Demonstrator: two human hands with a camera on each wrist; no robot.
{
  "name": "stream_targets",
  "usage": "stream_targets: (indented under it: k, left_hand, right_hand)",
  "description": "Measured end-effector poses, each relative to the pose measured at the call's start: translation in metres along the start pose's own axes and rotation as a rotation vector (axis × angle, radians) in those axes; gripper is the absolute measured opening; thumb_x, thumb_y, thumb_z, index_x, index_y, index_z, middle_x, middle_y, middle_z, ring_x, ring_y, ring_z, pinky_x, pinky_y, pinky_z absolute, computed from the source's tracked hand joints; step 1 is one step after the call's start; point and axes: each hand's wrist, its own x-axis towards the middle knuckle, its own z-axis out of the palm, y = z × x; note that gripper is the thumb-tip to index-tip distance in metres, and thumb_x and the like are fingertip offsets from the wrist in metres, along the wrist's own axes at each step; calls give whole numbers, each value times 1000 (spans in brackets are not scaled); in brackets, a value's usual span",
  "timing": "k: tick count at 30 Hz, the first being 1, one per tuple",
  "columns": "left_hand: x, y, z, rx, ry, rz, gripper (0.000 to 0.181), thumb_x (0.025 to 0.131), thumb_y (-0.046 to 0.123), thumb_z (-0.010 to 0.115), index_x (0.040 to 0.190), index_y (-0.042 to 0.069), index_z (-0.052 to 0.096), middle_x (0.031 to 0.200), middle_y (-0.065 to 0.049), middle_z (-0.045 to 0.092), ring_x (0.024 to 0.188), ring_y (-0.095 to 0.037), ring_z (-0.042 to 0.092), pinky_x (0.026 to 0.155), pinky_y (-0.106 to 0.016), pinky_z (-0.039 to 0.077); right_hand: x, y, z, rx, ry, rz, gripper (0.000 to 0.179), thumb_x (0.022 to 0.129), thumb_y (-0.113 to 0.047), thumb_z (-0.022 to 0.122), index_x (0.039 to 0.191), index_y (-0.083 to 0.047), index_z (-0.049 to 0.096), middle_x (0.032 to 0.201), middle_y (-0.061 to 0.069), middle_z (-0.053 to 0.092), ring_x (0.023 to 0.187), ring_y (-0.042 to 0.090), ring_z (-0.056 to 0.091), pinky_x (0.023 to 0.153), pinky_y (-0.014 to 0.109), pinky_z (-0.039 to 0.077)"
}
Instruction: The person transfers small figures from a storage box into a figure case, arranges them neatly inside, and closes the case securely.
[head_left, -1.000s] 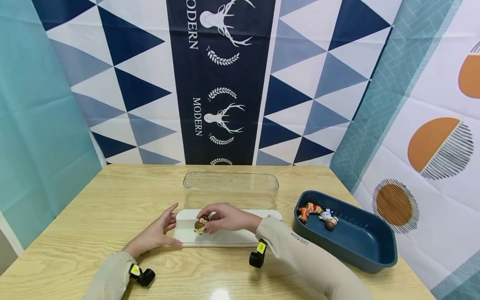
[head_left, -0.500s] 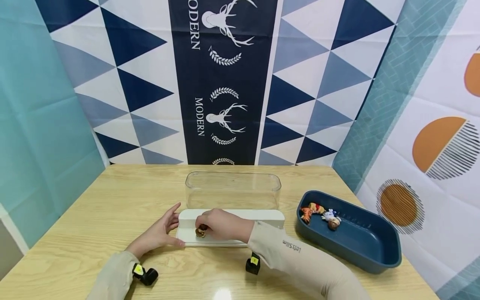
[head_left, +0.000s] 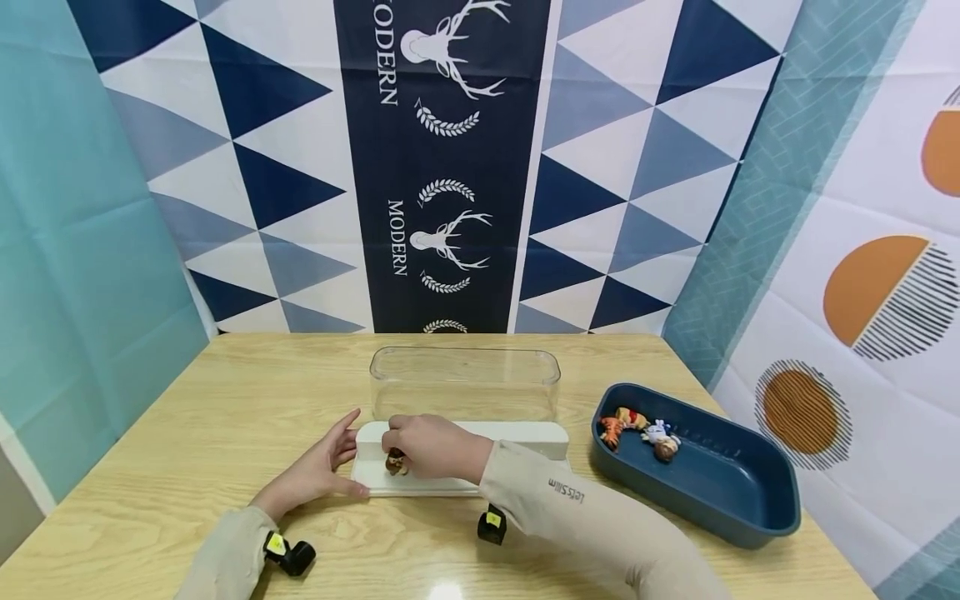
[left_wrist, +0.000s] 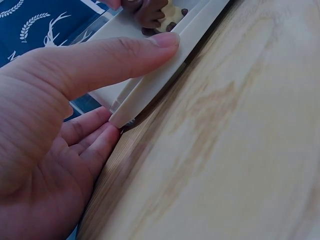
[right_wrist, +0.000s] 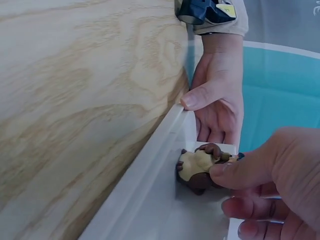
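Head view: right hand (head_left: 435, 446) has shifted slightly towards the left end of the white, stepped plastic base (head_left: 517, 430) and sits lower than a second ago, bringing with it the small brown-and-cream owl figurine (head_left: 395, 462). Owl now at the base's lower step, near its left end. Left hand (head_left: 311, 475) at the base's left end, unmoved: thumb and fingers spread wide, thumb at the front corner. Behind the base, a clear, rounded plastic cover (head_left: 465, 400); to its right, a dark blue oblong tub (head_left: 723, 490) containing small coloured figurines (head_left: 662, 437).

Left wrist view: left thumb nearly straight across the base's front rim; fingertips touch its end corner. Owl only partly in frame.

Right wrist view: right thumb and fingers pinch the owl's upper part, narrow grip; remaining fingers loosely bent. Owl's feet point towards the base's front rim. Cannot tell whether its weight rests on the base.
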Motion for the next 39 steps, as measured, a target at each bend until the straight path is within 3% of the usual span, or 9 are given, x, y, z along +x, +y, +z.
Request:
stream_targets:
  k: [7, 13, 18, 26, 32, 39]
  left_hand:
    - [0, 2, 1, -5, 1, 7, 126, 73, 5, 88, 157, -3, -5, 146, -35, 33, 135, -51, 35, 112, -45, 36]
    - [-1, 1, 2, -2, -4, 7, 125, 73, 4, 88, 157, -3, -5, 146, -36, 33, 135, -51, 35, 112, -45, 37]
    - [0, -2, 3, 11, 4, 14, 126, 73, 5, 89, 156, -5, -5, 145, -35, 35, 134, -50, 36, 113, -48, 32]
    - [1, -2, 3, 12, 19, 21, 127, 71, 4, 90, 156, -6, -4, 145, -37, 35, 134, -52, 35, 113, -48, 32]
    - [2, 0, 5, 31, 21, 19, 126, 71, 3, 90, 156, -7, -3, 144, -36, 36, 133, -51, 36, 113, -35, 38]
    - [0, -1, 4, 30, 18, 33, 126, 71, 7, 90, 156, -7, -3, 143, -36, 37, 132, -49, 38, 109, -22, 40]
  right_hand:
    - [3, -1, -2, 0, -33, 46, 24, 80, -1, 76, 98, -17, 72, 81, -5, 55, 63, 5, 45, 53, 17, 42]
    - [-2, -1, -2, 30, -41, 77, 39, 77, 0, 75, 112, -16, 68, 92, -3, 64, 70, 6, 56, 59, 18, 51]
    - [-13, 3, -8, 66, -64, 120, 51, 77, 4, 70, 123, -15, 60, 96, -1, 65, 62, 9, 49, 50, 19, 44]
    - [-43, 18, -21, 17, -86, 129, 51, 83, 4, 63, 131, -14, 54, 92, 2, 63, 62, 12, 50, 46, 22, 40]
    - [-74, 34, -28, -85, -33, 61, 44, 83, 4, 59, 125, -9, 57, 95, 3, 64, 80, 19, 62, 62, 27, 53]
    - [-108, 57, -40, -208, 40, 31, 34, 82, -4, 69, 114, -11, 61, 90, 2, 61, 77, 19, 60, 57, 28, 51]
